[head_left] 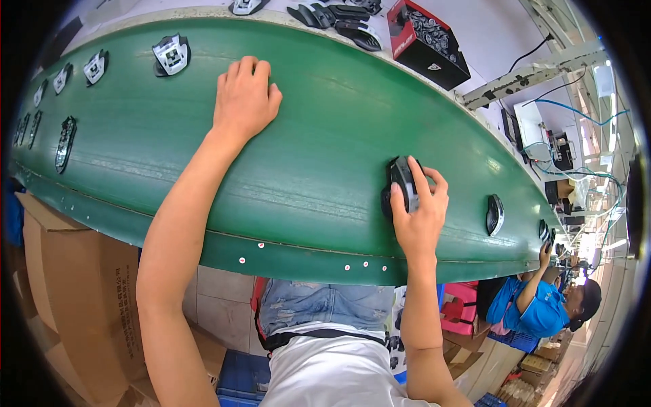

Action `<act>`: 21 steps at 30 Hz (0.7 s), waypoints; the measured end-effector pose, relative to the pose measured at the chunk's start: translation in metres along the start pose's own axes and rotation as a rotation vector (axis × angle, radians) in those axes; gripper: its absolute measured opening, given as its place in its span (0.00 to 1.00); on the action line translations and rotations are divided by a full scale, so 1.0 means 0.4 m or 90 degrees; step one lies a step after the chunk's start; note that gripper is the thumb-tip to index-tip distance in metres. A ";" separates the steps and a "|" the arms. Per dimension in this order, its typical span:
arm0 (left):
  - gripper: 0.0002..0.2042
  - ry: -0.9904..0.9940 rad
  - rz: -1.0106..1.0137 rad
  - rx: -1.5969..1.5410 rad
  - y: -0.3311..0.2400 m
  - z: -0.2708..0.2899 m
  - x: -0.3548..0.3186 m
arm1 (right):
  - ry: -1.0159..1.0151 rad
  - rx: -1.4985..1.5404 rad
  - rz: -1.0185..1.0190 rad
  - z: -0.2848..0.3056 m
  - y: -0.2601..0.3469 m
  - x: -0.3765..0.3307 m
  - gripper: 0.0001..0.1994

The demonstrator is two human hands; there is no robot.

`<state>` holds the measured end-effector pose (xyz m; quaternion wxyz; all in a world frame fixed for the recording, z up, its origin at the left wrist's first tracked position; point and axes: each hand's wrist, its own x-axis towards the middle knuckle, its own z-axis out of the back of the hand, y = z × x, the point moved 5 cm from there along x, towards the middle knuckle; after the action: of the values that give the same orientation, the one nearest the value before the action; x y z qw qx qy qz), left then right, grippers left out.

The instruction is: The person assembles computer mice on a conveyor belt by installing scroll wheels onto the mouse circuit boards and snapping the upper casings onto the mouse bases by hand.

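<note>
My right hand [422,207] is wrapped over a black and grey computer mouse [395,175] on the green conveyor belt [305,156]. Its thumb and fingers grip the mouse from the sides. Further left, toward the belt's far edge, my left hand [244,98] is closed, knuckles up, with its fingers curled downward. Whatever lies beneath those fingers, if anything, is hidden. Nearest to that hand on the left is an opened mouse part [171,55] with a silvery inside. Another dark mouse [495,215] lies on the belt to the right of my right hand.
More silvery mouse parts [95,68] and a dark circuit board [65,144] lie on the belt's left. Beyond the far edge stand a box of small parts [434,46] and black shells [332,17]. Cardboard boxes [88,285] stand lower left. A person in blue [542,302] works at right.
</note>
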<state>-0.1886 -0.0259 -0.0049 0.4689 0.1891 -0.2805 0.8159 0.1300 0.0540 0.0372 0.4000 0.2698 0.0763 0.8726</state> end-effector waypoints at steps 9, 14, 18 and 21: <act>0.11 0.006 -0.002 -0.037 0.004 -0.002 0.001 | 0.052 -0.024 0.038 -0.051 0.003 0.022 0.23; 0.12 0.010 -0.009 -0.041 0.006 -0.005 -0.009 | 0.073 -0.172 0.086 -0.047 0.020 -0.021 0.24; 0.13 0.004 -0.020 -0.035 -0.003 -0.011 -0.009 | 0.062 -0.149 0.092 -0.053 0.001 -0.007 0.24; 0.13 0.035 -0.015 -0.040 -0.015 -0.008 0.001 | 0.025 -0.139 0.108 -0.052 0.001 -0.003 0.23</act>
<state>-0.1838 -0.0213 -0.0055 0.4914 0.1553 -0.2906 0.8062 0.1194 0.0547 0.0196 0.3501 0.2131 -0.0344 0.9115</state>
